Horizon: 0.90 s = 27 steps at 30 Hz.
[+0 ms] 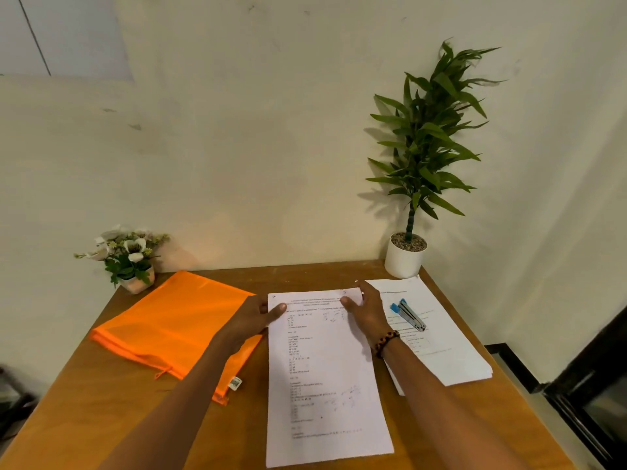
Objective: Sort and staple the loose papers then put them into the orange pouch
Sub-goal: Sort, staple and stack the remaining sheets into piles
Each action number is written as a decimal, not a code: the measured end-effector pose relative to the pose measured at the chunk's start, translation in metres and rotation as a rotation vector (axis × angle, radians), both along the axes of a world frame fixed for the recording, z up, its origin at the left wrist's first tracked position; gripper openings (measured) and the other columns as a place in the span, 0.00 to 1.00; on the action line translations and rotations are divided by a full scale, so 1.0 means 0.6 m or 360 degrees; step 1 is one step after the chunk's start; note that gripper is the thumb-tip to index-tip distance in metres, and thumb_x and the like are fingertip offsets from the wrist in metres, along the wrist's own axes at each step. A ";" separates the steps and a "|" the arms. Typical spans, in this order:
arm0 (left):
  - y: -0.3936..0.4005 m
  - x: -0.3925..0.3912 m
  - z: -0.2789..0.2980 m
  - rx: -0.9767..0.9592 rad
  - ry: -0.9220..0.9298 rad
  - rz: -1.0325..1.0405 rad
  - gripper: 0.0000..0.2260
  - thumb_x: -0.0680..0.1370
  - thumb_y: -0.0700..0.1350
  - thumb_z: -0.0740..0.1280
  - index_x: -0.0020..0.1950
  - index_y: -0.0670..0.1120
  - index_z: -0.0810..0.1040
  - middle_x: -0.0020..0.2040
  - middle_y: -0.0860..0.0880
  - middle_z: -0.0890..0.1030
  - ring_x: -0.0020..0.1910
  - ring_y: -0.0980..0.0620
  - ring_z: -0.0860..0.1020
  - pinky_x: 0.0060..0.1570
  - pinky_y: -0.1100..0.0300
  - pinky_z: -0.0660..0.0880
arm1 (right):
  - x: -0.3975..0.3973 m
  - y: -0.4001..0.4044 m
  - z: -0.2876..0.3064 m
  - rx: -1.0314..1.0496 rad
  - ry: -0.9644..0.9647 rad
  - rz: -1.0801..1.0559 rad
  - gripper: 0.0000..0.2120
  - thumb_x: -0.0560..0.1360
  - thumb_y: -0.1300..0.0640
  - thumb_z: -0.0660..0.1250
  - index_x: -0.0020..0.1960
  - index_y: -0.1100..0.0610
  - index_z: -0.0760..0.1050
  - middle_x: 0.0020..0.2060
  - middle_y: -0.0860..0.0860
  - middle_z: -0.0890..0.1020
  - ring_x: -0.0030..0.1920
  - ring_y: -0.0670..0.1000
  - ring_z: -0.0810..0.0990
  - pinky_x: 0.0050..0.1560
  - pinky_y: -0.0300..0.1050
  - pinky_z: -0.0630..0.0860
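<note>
plain cream wall behind, wooden tabletop [101, 412] in front of us, with a small flower pot [135, 283] at the back left and a tall potted plant [405, 257] at the back right.

we are working the sorting step. we are holding the top sheet [325, 368] square in the middle of the tabletop. our left hand [252, 322] is gripping its upper left edge, thumb on top of the paper, the other fingers hidden below. our right hand [368, 308] is gripping the upper right corner, thumb lying on the print, fingers curling round the far edge. how many sheets are in this set we cannot tell.

the remaining stack of papers [451, 354] is sitting just right of the sheet, partly under our right forearm, with the blue stapler [410, 313] resting on top of it. the orange pouch [169, 330] is lying flat on the left, partly under our left hand, with its pull cord [163, 372] at the near edge. whether its opening is done up we cannot tell.

judging by the layout, nothing is stapled yet and the pouch looks unfilled, so we are early in the task.

next move probably calls for lining up the sheet edges, then freeing our right hand to reach for the stapler, while the left is pinning the corner so the pages are not slipping.
</note>
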<state>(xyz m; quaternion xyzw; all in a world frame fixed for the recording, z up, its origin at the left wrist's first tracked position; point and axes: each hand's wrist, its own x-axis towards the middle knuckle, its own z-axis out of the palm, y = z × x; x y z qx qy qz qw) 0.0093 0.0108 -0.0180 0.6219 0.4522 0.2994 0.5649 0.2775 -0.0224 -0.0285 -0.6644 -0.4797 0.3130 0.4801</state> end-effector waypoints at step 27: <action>-0.017 0.115 -0.035 0.0173 -0.0269 0.0439 0.05 0.78 0.43 0.74 0.52 0.46 0.88 0.47 0.47 0.88 0.49 0.44 0.86 0.55 0.39 0.81 | -0.050 0.036 0.039 0.0218 -0.0562 0.0452 0.05 0.76 0.61 0.72 0.50 0.57 0.85 0.45 0.48 0.86 0.43 0.39 0.81 0.44 0.30 0.74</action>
